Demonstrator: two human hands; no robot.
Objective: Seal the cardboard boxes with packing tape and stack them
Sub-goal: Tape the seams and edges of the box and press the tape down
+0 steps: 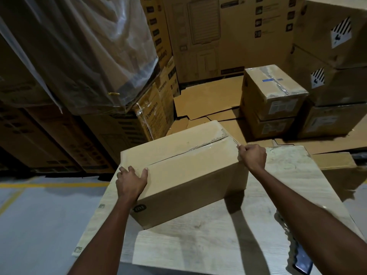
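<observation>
Cardboard box [182, 171] sits skewed on the pale wood-grain surface [218, 245], its top seam running from near left to far right. Far left: printed cartons [49, 139] stacked on the floor, with a plastic sheet [83, 46] draped over the upper ones. My left hand [132, 180] lies over the box's left end, fingers spread flat on the top, thumb beside the seam. The seam shows a dark gap at this end; clear tape [214, 143] glints along its right part. My right hand [252, 156] is at the seam's right end, fingers curled together, pinching the tape at the box edge. Beyond it, two smaller taped boxes [274, 90] stand stacked on flattened cardboard [208, 100]. A dark object [303, 261] lies at the surface's right edge; I cannot tell what it is.
</observation>
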